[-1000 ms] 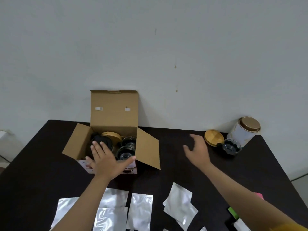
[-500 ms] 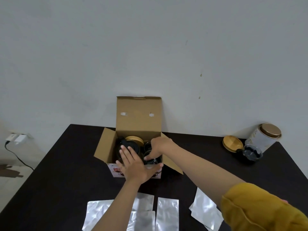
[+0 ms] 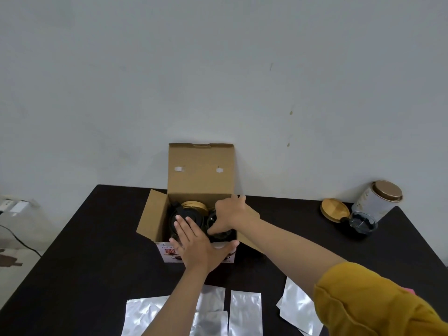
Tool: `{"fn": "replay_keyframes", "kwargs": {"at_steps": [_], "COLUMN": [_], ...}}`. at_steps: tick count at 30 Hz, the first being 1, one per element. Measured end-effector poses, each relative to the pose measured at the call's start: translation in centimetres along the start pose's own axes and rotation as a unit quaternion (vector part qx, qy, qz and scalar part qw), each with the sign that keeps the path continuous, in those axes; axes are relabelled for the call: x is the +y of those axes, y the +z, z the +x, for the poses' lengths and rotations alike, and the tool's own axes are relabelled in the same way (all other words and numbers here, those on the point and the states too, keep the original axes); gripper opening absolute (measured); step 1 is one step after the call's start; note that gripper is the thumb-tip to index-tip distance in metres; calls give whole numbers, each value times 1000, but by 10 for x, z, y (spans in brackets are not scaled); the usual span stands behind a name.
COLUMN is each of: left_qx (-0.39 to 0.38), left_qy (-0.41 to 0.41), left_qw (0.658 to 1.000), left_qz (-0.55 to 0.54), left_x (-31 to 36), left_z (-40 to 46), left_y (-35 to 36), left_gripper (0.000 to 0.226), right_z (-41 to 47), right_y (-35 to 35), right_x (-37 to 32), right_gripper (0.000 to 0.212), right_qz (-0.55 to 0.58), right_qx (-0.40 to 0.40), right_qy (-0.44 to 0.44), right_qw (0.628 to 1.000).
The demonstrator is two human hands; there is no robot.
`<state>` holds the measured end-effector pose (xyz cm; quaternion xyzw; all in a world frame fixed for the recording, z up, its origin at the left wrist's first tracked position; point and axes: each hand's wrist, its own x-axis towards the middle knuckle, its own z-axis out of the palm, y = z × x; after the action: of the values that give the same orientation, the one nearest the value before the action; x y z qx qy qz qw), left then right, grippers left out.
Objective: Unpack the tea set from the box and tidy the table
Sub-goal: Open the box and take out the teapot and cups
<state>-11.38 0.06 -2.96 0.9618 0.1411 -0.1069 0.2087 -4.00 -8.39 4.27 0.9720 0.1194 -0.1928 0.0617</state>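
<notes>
An open cardboard box (image 3: 201, 170) stands at the back middle of the dark table (image 3: 80, 258), its lid flap upright. Inside sit a black teapot (image 3: 191, 218) with a bamboo lid (image 3: 194, 205) behind it, and glass cups (image 3: 221, 235) on the right side. My left hand (image 3: 198, 248) lies flat with straight fingers over the box's front edge and the teapot. My right hand (image 3: 232, 212) reaches into the right side of the box, its fingers curled down around a glass cup, which is mostly hidden.
At the back right stand a white tin (image 3: 380, 201) with a gold lid, a round bamboo lid (image 3: 335, 209) and a glass cup (image 3: 362, 224). Several silver foil pouches (image 3: 244, 311) lie along the near edge. A power strip (image 3: 14, 207) sits off the table at left.
My right hand swung from the open table at right into the box and closed on a cup. My left hand stayed on the box's front.
</notes>
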Motion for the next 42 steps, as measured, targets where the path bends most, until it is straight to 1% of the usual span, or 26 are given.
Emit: {"fn": "replay_keyframes", "kwargs": {"at_steps": [2, 4, 7, 9, 11, 13, 14, 17, 20, 23, 28, 32, 34, 36, 37, 39, 41, 42], "left_qx": [-4, -5, -6, -5, -3, 1, 4, 13, 25, 35, 35, 38, 42, 44, 45, 42, 38, 36], "left_qy": [-1, -2, 4, 6, 6, 9, 11, 14, 17, 18, 9, 5, 3, 2, 2, 2, 5, 8], "left_qw": [1000, 1000, 1000, 1000, 1000, 1000, 1000, 1000, 999, 999, 999, 998, 998, 998, 998, 999, 999, 999], "left_qz": [0, -1, -8, -7, -7, -8, -8, -4, 12, 22, 31, 43, 44, 41, 38, 32, 30, 28], "left_x": [0, -1, -2, -2, -3, -4, -4, -4, -5, -4, -3, -2, -1, 0, 1, 1, 1, 1], "left_z": [0, 0, 1, 2, 2, 1, 1, 3, 4, 4, 5, 5, 5, 5, 5, 4, 4, 3], "left_y": [0, -1, 1, 1, 1, 2, 3, 6, 9, 12, 14, 14, 14, 15, 14, 13, 13, 12], "left_gripper": [156, 156, 156, 156, 156, 155, 155, 153, 151, 154, 155, 148, 148, 147, 148, 150, 150, 150], "right_z": [6, 3, -5, -15, -28, -44, -52, -77, -108, -123, -118, -109, -106, -102, -99, -92, -84, -80], "right_y": [-8, -20, -24, -11, 16, 52, 72, 128, 157, 180, 199, 199, 201, 198, 196, 187, 173, 163], "right_x": [9, 28, 66, 97, 131, 165, 183, 236, 276, 306, 332, 336, 330, 314, 302, 270, 230, 207], "right_gripper": [60, 69, 79, 80, 81, 84, 88, 88, 82, 80, 77, 83, 98, 112, 113, 105, 92, 85], "right_qz": [46, 153, 338, 400, 407, 385, 380, 383, 394, 424, 453, 464, 445, 375, 340, 311, 340, 371], "right_qx": [60, 104, 143, 159, 150, 137, 131, 119, 131, 159, 187, 189, 183, 187, 197, 236, 276, 286], "right_qy": [2, 5, 29, 65, 118, 194, 235, 338, 415, 459, 467, 444, 454, 469, 458, 393, 291, 234], "right_qw": [997, 983, 930, 900, 893, 892, 885, 851, 810, 765, 736, 743, 750, 778, 798, 832, 850, 852]}}
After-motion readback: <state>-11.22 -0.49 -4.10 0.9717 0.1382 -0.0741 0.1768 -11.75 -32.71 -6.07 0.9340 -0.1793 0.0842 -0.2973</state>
